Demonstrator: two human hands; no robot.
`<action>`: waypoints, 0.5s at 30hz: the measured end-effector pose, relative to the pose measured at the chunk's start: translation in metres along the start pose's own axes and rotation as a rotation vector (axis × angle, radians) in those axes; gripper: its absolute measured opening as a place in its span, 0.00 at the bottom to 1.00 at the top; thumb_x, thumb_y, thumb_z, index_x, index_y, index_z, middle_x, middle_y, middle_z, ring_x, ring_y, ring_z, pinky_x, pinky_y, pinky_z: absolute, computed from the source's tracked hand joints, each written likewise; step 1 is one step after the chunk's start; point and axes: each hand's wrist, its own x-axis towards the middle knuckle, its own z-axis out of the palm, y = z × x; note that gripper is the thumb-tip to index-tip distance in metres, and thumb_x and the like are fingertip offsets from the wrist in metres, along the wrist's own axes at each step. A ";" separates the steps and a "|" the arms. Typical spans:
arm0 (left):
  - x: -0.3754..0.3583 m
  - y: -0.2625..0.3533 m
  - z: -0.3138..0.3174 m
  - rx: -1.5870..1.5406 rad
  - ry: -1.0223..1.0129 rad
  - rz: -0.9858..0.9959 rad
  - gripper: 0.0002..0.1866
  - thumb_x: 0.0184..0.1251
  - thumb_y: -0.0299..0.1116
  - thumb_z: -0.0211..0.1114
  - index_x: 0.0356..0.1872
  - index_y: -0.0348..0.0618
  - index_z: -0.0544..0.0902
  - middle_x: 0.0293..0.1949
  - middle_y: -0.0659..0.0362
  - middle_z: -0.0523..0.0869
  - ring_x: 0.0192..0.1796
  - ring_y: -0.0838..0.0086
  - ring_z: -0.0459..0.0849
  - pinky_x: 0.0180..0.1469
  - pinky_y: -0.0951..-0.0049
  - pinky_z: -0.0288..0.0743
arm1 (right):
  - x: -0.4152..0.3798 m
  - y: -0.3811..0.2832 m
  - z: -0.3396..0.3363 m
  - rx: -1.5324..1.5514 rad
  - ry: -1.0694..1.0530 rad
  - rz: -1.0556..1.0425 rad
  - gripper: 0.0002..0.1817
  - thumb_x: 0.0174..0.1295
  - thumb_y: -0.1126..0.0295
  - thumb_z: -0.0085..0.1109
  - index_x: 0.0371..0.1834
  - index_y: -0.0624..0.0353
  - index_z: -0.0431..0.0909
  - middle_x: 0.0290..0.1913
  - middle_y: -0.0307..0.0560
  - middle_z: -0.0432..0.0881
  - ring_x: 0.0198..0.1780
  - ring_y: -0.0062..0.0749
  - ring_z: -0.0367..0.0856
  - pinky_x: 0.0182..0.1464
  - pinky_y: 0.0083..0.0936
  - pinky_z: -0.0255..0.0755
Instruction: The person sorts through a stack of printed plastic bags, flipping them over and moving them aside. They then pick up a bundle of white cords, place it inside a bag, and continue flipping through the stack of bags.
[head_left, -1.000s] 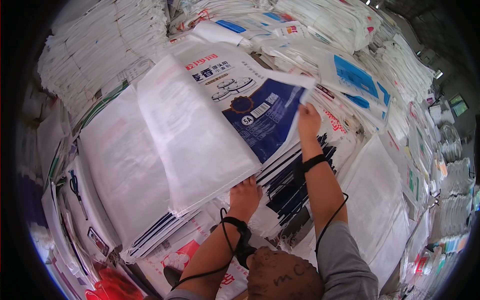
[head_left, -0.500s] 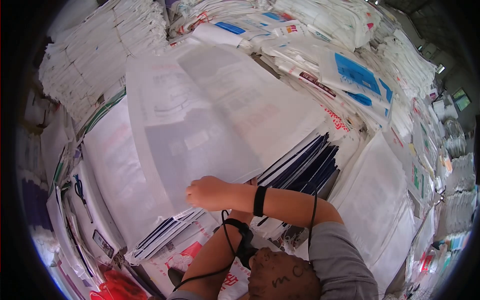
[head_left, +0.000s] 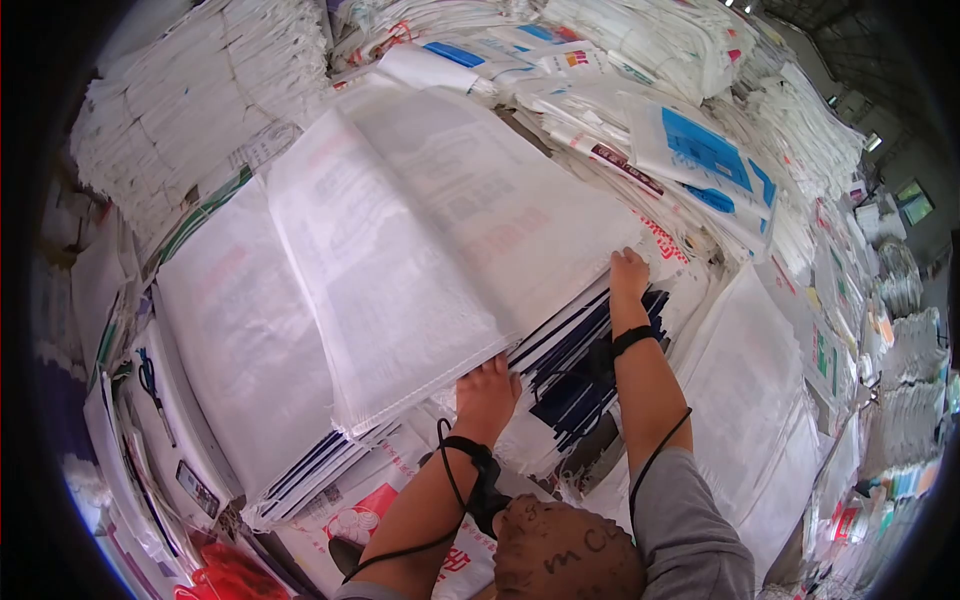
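A white woven sack (head_left: 400, 270) lies folded over on a pile of flat sacks, its stitched edge toward me. My left hand (head_left: 487, 395) is at that near edge, fingertips at the sack's border and partly under it. My right hand (head_left: 628, 272) pinches the right corner of the pale sack (head_left: 520, 215) beneath, fingers closed. Below that corner, dark blue sack edges (head_left: 580, 385) stick out of the pile. Black straps circle both wrists.
Stacks of white sacks (head_left: 200, 90) rise at the back left. A blue-printed sack (head_left: 705, 150) lies at the back right. Scissors (head_left: 150, 380) and a phone (head_left: 197, 488) are at the left, with a red bag (head_left: 235, 575) below.
My right hand has moved from the near edge, over my left hand, to the right corner. The upper sack's left part has shifted right and lies folded. My left hand now shows.
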 end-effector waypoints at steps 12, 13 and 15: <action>0.000 0.001 -0.001 0.035 -0.049 0.020 0.31 0.71 0.51 0.52 0.66 0.37 0.71 0.61 0.46 0.77 0.62 0.50 0.76 0.64 0.50 0.68 | 0.023 -0.030 0.014 0.337 0.020 0.079 0.17 0.56 0.61 0.67 0.33 0.68 0.81 0.26 0.52 0.82 0.29 0.41 0.80 0.39 0.34 0.74; 0.000 0.001 -0.003 0.018 -0.058 0.008 0.31 0.71 0.51 0.52 0.66 0.37 0.70 0.62 0.46 0.77 0.62 0.50 0.76 0.64 0.50 0.67 | 0.020 -0.042 0.010 0.145 -0.013 -0.077 0.16 0.58 0.61 0.66 0.33 0.67 0.80 0.26 0.53 0.81 0.29 0.42 0.80 0.37 0.34 0.73; 0.000 0.000 -0.003 0.003 -0.070 -0.005 0.31 0.71 0.50 0.53 0.66 0.37 0.70 0.62 0.46 0.76 0.62 0.50 0.75 0.64 0.49 0.67 | -0.011 -0.095 0.001 0.313 -0.027 -0.223 0.13 0.61 0.63 0.64 0.32 0.65 0.80 0.25 0.54 0.80 0.29 0.42 0.79 0.36 0.33 0.71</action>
